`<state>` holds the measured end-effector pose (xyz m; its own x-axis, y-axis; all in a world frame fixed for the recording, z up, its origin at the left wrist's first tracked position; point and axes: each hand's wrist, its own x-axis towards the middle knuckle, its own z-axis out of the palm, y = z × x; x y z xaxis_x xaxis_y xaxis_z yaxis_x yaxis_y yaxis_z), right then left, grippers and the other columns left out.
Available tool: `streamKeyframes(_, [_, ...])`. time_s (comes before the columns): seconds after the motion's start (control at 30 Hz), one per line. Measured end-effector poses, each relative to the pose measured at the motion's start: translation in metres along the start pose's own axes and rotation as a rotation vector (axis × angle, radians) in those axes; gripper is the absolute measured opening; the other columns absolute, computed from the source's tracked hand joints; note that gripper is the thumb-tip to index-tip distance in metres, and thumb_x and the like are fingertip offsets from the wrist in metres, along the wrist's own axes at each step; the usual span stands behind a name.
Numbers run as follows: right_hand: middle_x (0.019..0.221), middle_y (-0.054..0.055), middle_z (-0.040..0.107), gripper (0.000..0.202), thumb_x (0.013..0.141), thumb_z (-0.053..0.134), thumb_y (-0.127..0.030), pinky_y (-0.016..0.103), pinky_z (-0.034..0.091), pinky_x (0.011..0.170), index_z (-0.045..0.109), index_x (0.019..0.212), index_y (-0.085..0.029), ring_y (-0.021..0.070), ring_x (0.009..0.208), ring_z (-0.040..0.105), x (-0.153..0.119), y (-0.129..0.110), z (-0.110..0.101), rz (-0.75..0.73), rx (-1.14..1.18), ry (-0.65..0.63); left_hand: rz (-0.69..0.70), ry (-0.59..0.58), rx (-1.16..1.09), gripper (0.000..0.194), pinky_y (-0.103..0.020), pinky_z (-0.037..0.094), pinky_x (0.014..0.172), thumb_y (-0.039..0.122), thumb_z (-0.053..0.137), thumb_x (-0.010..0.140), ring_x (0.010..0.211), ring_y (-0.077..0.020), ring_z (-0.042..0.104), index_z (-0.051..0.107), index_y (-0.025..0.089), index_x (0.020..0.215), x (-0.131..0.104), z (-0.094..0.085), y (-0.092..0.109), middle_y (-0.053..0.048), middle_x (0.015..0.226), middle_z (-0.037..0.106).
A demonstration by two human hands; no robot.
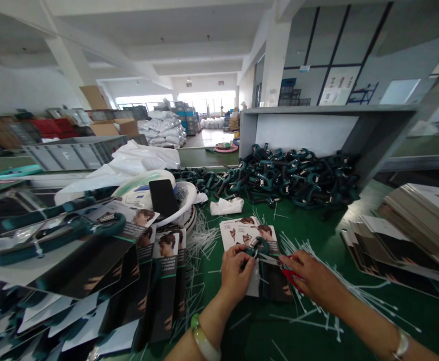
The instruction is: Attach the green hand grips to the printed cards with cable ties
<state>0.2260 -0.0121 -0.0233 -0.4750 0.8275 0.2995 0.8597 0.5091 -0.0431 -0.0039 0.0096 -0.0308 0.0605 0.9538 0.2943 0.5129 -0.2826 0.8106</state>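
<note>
The head view looks over a green counter [257,336] with the left hand [237,271] and right hand [305,273] at its middle, toward the near edge. The left hand's grip is narrow, thumb and fingers pinched on a teal spring handle [261,245] with a silver coil, which lies on a printed backing card [275,286]. The right hand's grip is closed around red-handled scissors [294,281], whose blades point left and reach the lower part of the teal spring handle; whether they touch it is too small to tell. More cards lie partly beneath, at the far end of the printed backing card.

White cable ties [204,243] are strewn on both sides of the hands. Along the left side of the counter, cards with teal handles attached [72,250] lie in overlapping heaps. Beyond their right end, a black smartphone [163,198] leans on a white basket [185,203], with a crumpled tissue [227,206] just beside it to the right. Toward the far right corner, loose teal handles [298,175] spill from a grey open-fronted box [387,135]. Stacked backing cards [418,215] stand near the right edge, slightly fanned and tilted.
</note>
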Motion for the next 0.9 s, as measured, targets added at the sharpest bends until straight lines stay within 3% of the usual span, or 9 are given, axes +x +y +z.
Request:
streamKeyframes(0.23, [0.095, 0.014, 0.061, 0.066, 0.06, 0.07, -0.006, 0.039, 0.052, 0.07, 0.052, 0.123, -0.016, 0.0274, 0.083, 0.06, 0.004, -0.016, 0.006, -0.034, -0.279, 0.023, 0.046, -0.01, 0.021, 0.011, -0.039, 0.038, 0.09, 0.025, 0.061, 0.076, 0.104, -0.021, 0.052, 0.068, 0.022, 0.068, -0.001, 0.001, 0.0, -0.003, 0.098, 0.062])
streamKeyframes(0.47, [0.094, 0.014, 0.06, 0.072, 0.057, 0.077, -0.021, 0.034, 0.049, 0.061, 0.05, 0.123, -0.02, 0.0261, 0.078, 0.059, 0.016, -0.021, 0.003, -0.076, -0.241, 0.032, 0.057, -0.01, 0.047, 0.013, -0.038, 0.039, 0.09, 0.028, 0.061, 0.078, 0.104, -0.0207, 0.052, 0.069, 0.022, 0.069, -0.001, 0.001, 0.002, -0.004, 0.1, 0.061])
streamKeyframes(0.73, [0.079, 0.011, 0.061, 0.034, 0.081, 0.052, -0.016, 0.027, 0.039, 0.051, 0.059, 0.114, -0.017, 0.0206, 0.066, 0.056, 0.028, -0.017, -0.001, -0.118, -0.255, 0.041, 0.067, -0.008, 0.025, 0.013, -0.037, 0.04, 0.089, 0.028, 0.062, 0.077, 0.103, -0.0208, 0.051, 0.068, 0.022, 0.068, -0.002, 0.002, -0.002, -0.004, 0.102, 0.059])
streamKeyframes(0.9, [0.083, 0.01, 0.062, 0.035, 0.08, 0.046, -0.011, 0.025, 0.041, 0.054, 0.06, 0.11, -0.018, 0.0185, 0.068, 0.057, 0.025, -0.005, 0.008, -0.146, -0.164, 0.034, 0.024, 0.038, 0.001, 0.013, -0.036, 0.04, 0.089, 0.024, 0.058, 0.079, 0.101, -0.0199, 0.051, 0.065, 0.019, 0.07, -0.002, 0.005, -0.002, -0.005, 0.101, 0.057])
